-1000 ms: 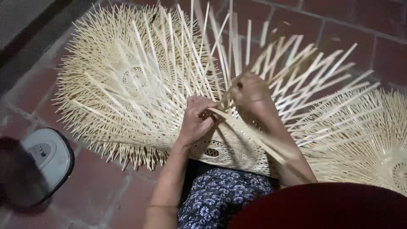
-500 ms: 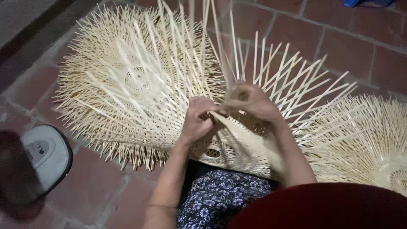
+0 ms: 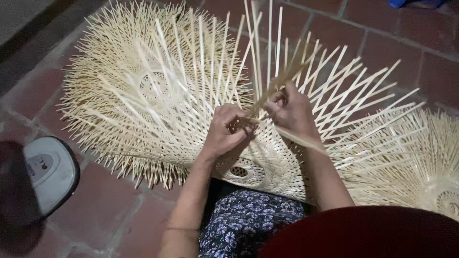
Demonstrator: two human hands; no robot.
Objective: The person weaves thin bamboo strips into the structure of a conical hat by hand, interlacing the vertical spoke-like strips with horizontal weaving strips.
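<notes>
Hands pinch pale bamboo strips: left hand [image 3: 224, 129] fingers on half-woven basket [image 3: 267, 167]; right hand [image 3: 291, 112] fingers gripping strip [image 3: 277, 83]

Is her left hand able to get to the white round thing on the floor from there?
Probably yes. The white round device sits on the tiles beside her left arm, nothing between, though her left hand is busy pinching bamboo strips.
</notes>
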